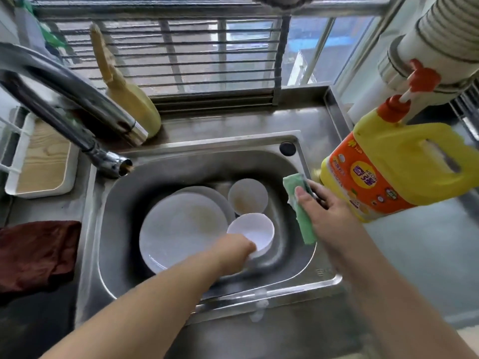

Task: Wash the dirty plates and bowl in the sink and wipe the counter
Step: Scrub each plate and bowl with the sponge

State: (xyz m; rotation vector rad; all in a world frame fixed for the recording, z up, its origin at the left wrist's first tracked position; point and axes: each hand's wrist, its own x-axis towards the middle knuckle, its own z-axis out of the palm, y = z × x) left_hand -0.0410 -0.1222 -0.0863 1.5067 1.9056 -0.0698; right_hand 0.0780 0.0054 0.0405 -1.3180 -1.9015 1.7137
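Left hand (233, 248) down in the sink (298, 268), its grip closed on a white bowl's (255, 233) near rim. Right hand (326, 211) pinches a green sponge (300, 216) — thumb on top — beside the yellow detergent jug (399, 164).

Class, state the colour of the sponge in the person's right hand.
Light green, with a darker scouring side; the sponge shows best in the head view, held by the right hand.

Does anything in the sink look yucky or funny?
Yes. The big plate and the small dish have brownish smears, so they look unwashed. The bowl sits tipped in the left hand. Nothing looks broken or spilled.
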